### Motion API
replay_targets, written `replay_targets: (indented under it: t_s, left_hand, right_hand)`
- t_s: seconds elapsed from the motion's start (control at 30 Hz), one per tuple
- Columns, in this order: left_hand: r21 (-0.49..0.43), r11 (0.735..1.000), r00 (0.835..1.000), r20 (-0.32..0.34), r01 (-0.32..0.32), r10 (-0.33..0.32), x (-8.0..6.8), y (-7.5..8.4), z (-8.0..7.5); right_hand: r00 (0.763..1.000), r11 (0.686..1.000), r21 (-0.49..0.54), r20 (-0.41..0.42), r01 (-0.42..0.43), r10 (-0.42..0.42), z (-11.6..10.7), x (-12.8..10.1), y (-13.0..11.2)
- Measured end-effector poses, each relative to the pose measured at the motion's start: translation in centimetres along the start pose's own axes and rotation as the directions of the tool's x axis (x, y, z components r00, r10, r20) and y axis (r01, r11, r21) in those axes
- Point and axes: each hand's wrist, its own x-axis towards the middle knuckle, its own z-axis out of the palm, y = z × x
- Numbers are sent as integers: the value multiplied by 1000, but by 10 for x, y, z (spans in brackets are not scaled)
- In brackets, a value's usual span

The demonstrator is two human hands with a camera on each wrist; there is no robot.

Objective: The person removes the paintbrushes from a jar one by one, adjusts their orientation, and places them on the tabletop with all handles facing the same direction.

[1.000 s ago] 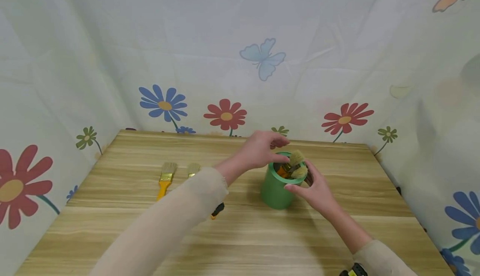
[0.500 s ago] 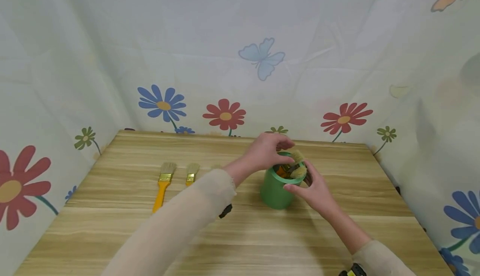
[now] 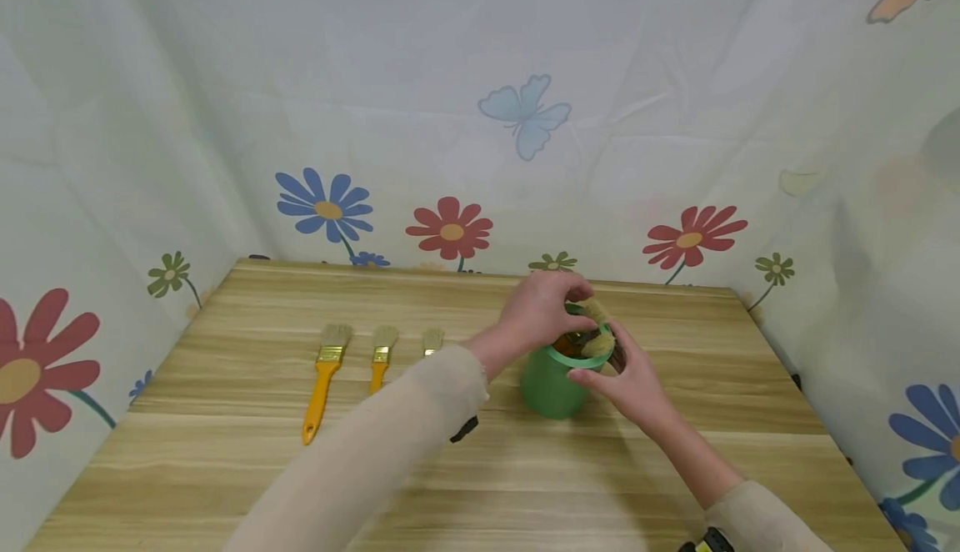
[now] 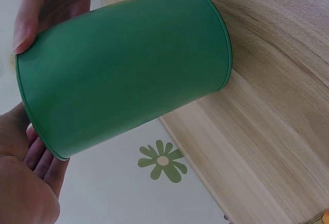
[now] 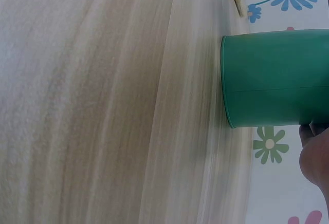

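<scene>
A green cylindrical container (image 3: 553, 381) stands upright toward the right of the table. Paintbrushes stick up in it, bristles uppermost; one tan bristle head (image 3: 598, 345) shows at the rim. My right hand (image 3: 633, 381) grips the container's right side near the top, thumb at the front. Reaching over the opening, my left hand (image 3: 543, 306) has its thumb and fingers apart, close around another bristle head (image 3: 595, 310). In the left wrist view, the container wall (image 4: 123, 75) hides most of the left fingers.
To the left lie a wide paintbrush (image 3: 324, 377), a narrower paintbrush (image 3: 381, 358) and a third brush (image 3: 432, 341), partly behind the left sleeve (image 3: 390, 444). A flower-printed curtain (image 3: 375, 102) stands behind the wooden table (image 3: 247, 343).
My left hand has moved right and slightly down, farther over the container's opening. More of the brushes on the left has come into view. My right hand stays on the container.
</scene>
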Motion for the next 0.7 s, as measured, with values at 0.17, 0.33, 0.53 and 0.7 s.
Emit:
replay_targets:
  t_s: [0.17,0.33,0.53,0.7]
  left_hand:
    - [46,999,999,-52,-2,4,-1,0,3]
    - [26,1000,995,-97,18,-16,-3,-4,4]
    - [-25,999,991,-127,26,-29,-7,-11,5]
    - [-43,999,990,-138,16,-22,-10,-13,3]
  right_hand:
    - [1000,1000,-2,-1,29,-29,0,0,1]
    - [998,998,-11,-6,62,-62,1,0,1]
    - [997,997,-16,-13,76,-76,1,0,1]
    - [996,996,-17,-16,83,-84,1,1,2]
